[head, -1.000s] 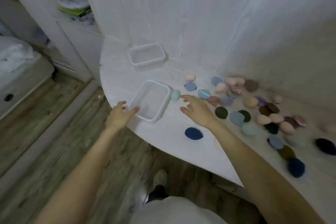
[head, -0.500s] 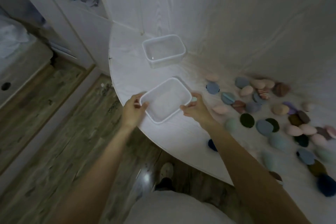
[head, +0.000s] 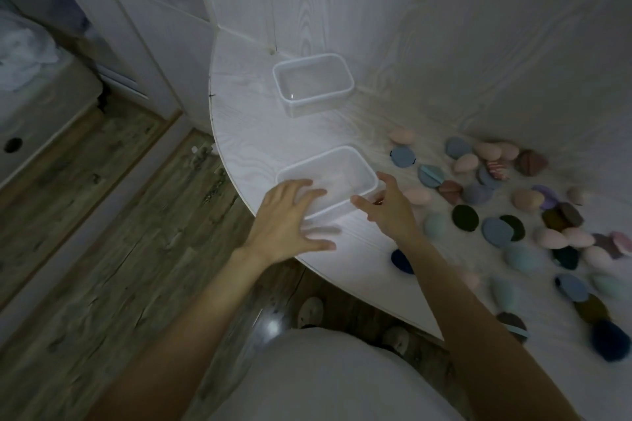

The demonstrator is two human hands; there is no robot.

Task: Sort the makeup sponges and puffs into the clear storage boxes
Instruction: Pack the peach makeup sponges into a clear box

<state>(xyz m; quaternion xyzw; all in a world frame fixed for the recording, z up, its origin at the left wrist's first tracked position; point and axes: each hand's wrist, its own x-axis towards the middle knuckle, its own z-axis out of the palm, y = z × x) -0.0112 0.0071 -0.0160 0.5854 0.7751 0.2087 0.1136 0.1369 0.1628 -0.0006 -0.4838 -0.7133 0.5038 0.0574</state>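
Both hands are working at the near clear box (head: pixel 355 166), which is sitting on the white table (head: pixel 246 147) close to its curved edge. The left hand (head: pixel 290 222) is lying over the box's near-left corner with fingers spread and flat, the fingertips reaching over the rim; it is not clasping anything. The right hand (head: pixel 388 207) is standing at the box's right side with fingers loosely parted, the forefinger pointing along the near rim and the thumb up beside the right wall (whether the hand is actually pressing the plastic cannot be told). Nothing is showing inside this box.

Beyond the hands, toward the wall (head: pixel 444 27), the far clear box (head: pixel 313 84) is sitting apart from the near one, likewise with nothing visible inside.

To the right of the right hand, the sponges and puffs (head: pixel 478 188) are lying scattered over the table in pinks, blues, greens and browns. A pink sponge (head: pixel 419 195) is lying just beside the right hand's knuckles. A dark blue puff (head: pixel 400 261) is partly hidden behind the right forearm. Items at the far right are blurring.
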